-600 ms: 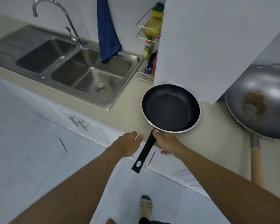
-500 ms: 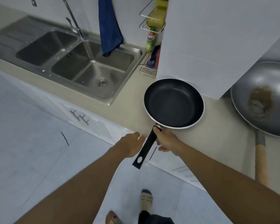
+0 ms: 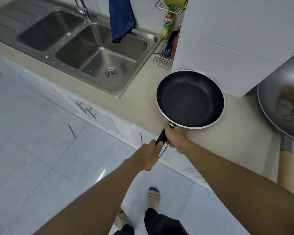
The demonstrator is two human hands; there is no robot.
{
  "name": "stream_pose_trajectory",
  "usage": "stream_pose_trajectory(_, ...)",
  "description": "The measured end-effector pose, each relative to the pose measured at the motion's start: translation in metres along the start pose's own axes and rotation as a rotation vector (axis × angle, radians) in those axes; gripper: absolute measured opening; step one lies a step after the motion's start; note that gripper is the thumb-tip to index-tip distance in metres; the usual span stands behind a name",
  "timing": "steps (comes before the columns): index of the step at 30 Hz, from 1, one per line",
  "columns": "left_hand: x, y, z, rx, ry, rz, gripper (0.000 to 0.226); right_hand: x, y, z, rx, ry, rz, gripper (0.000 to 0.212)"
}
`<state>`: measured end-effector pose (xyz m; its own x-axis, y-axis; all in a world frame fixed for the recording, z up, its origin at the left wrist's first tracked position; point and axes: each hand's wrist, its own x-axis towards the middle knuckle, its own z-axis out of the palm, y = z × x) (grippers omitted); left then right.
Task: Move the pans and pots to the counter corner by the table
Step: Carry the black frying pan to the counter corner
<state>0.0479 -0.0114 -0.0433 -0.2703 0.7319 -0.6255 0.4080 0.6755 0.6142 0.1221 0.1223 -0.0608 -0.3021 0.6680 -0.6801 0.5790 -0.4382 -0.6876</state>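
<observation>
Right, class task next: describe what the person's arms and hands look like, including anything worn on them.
The left arm and right arm are bare throughout the view: no sleeves. The left hand and right hand wear no gloves, and no watch, bracelet or ring is visible.

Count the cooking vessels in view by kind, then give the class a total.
Black frying pan: 1
Grey metal wok: 1
Total: 2
</observation>
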Motion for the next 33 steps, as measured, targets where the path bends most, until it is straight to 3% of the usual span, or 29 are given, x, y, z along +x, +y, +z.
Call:
stream_pose_trajectory(5, -0.005, -0.005, 0.008, 0.344, 0.218, 0.098, 0.043, 0.001, -0.003, 0.006, -0.011, -0.014, 0.036, 0.03)
stream_pose_trajectory(9, -0.008, -0.012, 0.004, 0.513, 0.271, 0.146, 0.04, -0.004, -0.008, 0.009, -0.036, -0.033, 0.054, 0.023)
stream_pose_trajectory(24, -0.054, -0.012, -0.053, 0.37, 0.279, 0.223, 0.041, -0.051, -0.047, 0.037, -0.041, -0.023, -0.073, 0.023)
stream_pose_trajectory(33, -0.113, -0.041, -0.114, 0.304, 0.362, 0.192, 0.044, -0.105, -0.096, 0.106, -0.143, -0.038, -0.215, 0.023)
